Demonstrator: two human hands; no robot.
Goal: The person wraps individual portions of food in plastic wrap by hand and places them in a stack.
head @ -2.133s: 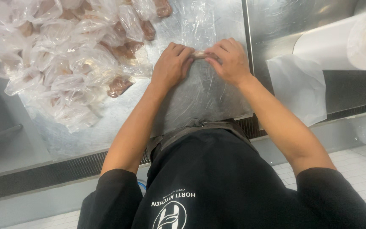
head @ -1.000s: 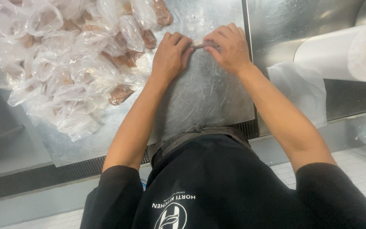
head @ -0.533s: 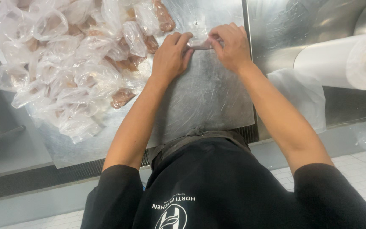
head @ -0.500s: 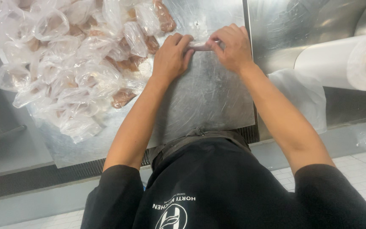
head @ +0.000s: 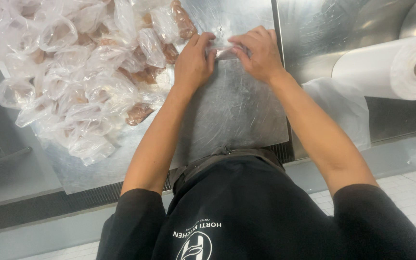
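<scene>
My left hand (head: pixel 194 62) and my right hand (head: pixel 258 52) meet over the far middle of a steel table (head: pixel 227 120). Both pinch a small clear plastic bag (head: pixel 222 51) between the fingertips, pressing it against the table top. What is inside the bag is hidden by my fingers. Just left of my left hand lies a heap of clear bags of brown meat pieces (head: pixel 83 72), several of them knotted shut.
A roll of thin plastic bags (head: pixel 391 65) hangs at the right, with a loose bag (head: pixel 343 108) trailing down from it. A steel wall panel (head: pixel 323 33) stands behind the roll. A floor drain grate (head: pixel 44 207) and white tiles (head: pixel 410 192) lie below the table edge.
Both hands stay together on the small bag, with only slight finger movement. The view has shifted a little, so the heap and the roll sit slightly differently in frame.
</scene>
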